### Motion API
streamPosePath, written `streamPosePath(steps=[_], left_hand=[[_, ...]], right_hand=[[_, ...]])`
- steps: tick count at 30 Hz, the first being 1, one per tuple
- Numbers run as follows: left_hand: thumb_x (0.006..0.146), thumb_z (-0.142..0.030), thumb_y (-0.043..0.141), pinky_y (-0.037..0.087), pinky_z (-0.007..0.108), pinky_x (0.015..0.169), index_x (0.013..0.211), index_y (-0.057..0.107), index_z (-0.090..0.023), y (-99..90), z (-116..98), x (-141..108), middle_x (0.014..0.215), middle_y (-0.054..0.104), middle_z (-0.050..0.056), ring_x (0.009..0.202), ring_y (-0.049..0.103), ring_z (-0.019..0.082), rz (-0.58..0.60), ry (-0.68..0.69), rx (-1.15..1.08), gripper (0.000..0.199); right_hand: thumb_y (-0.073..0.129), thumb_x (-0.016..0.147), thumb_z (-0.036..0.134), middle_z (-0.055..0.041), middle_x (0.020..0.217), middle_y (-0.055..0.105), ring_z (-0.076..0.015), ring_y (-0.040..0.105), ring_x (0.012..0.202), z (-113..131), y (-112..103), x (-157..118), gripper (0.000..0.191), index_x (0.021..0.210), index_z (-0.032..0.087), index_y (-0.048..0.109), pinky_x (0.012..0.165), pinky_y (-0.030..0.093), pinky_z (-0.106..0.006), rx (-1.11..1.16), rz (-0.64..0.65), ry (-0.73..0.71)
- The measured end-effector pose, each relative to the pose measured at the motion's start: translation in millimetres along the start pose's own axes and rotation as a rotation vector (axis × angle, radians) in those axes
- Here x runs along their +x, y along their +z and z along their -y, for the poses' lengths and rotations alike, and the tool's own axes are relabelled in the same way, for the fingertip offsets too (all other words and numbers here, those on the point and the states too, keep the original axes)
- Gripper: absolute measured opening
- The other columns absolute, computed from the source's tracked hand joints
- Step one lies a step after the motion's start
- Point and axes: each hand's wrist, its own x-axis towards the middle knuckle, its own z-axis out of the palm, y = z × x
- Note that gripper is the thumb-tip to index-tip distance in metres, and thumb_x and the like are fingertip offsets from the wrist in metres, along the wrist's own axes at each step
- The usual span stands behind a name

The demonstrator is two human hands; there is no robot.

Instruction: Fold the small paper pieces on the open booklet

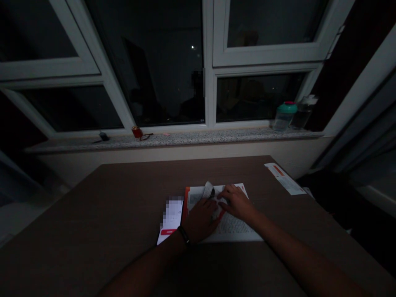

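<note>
**While my left hand (201, 220) and right hand (237, 202) rest on the printed booklet (235, 227), a curled paper strip (208, 189) stands up between them**

From my end of the head camera feed, the booklet lies open directly under both palms, with its text-filled page running out past the heel of the right hand. An orange-red cover edge (185, 204) shows just beyond the left hand's thumb side, toward the left of the booklet.

The right hand is open and palm down, its fingers extended across the page and their tips reaching in toward the left hand. The left hand is also palm down on the booklet, with a black wristband (185, 235) on its wrist. Its fingers sit close to the base of the curled strip, and I cannot tell whether they are pinching it or only lying beside it.

A phone (171, 215), its screen lit and partly blurred, lies just left of the left hand and touches the booklet's edge. Well to the right of the right hand, a long paper slip (284, 178) with an orange band lies near the corner of the brown tabletop (108, 206).

Far ahead of both hands, a teal-lidded jar (284, 116) and a clear bottle (303, 112) stand side by side on the stone windowsill (173, 140).
</note>
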Motion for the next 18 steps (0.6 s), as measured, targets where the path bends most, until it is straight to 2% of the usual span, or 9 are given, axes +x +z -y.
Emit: streamPosePath(steps=[2, 6, 12, 15, 18], left_hand=[[0.091, -0.028, 0.059, 0.041, 0.043, 0.102, 0.119, 0.05, -0.02, -0.1, -0.2, -0.1, 0.12, 0.058, 0.007, 0.117, 0.049, 0.026, -0.007, 0.013, 0.013, 0.031], [0.092, -0.027, 0.058, 0.042, 0.044, 0.1, 0.119, 0.052, -0.02, -0.3, -1.8, 0.7, 0.12, 0.057, 0.008, 0.116, 0.05, 0.027, -0.006, 0.013, 0.033, 0.029], [0.096, -0.025, 0.054, 0.045, 0.04, 0.095, 0.104, 0.059, -0.019, -0.1, 0.1, 2.7, 0.108, 0.06, 0.005, 0.107, 0.053, 0.024, 0.04, 0.033, 0.03, 0.01], [0.093, -0.019, 0.057, 0.045, 0.039, 0.095, 0.098, 0.058, -0.019, -1.0, 0.4, 3.4, 0.107, 0.06, 0.004, 0.106, 0.053, 0.023, 0.077, 0.021, 0.037, 0.005], [0.092, -0.016, 0.058, 0.044, 0.037, 0.097, 0.097, 0.058, -0.019, -2.9, -1.6, 4.1, 0.108, 0.06, 0.003, 0.108, 0.052, 0.023, 0.083, 0.003, 0.05, 0.006]], right_hand=[[0.062, 0.09, 0.025, -0.005, 0.096, 0.056, -0.0231, 0.05, 0.099, -1.4, 1.1, 2.7, 0.011, 0.099, 0.024, 0.069, 0.082, 0.035, -0.035, -0.012, -0.008, 0.002], [0.058, 0.091, 0.022, -0.0054, 0.095, 0.056, -0.0228, 0.05, 0.098, 0.8, 0.0, 2.7, 0.014, 0.099, 0.024, 0.07, 0.082, 0.036, -0.035, -0.011, -0.009, -0.008], [0.066, 0.086, 0.026, -0.0052, 0.095, 0.056, -0.0239, 0.049, 0.097, 8.2, -4.4, -4.3, 0.013, 0.098, 0.024, 0.07, 0.083, 0.036, -0.036, -0.01, 0.012, -0.071], [0.063, 0.089, 0.025, -0.0051, 0.093, 0.055, -0.0231, 0.049, 0.095, 8.8, -4.0, -4.4, 0.01, 0.094, 0.024, 0.071, 0.081, 0.035, -0.035, -0.045, 0.03, -0.089], [0.057, 0.092, 0.021, -0.0053, 0.092, 0.056, -0.0225, 0.048, 0.095, 6.6, -2.5, -2.2, 0.015, 0.096, 0.024, 0.072, 0.079, 0.034, -0.034, -0.062, 0.034, -0.09]])
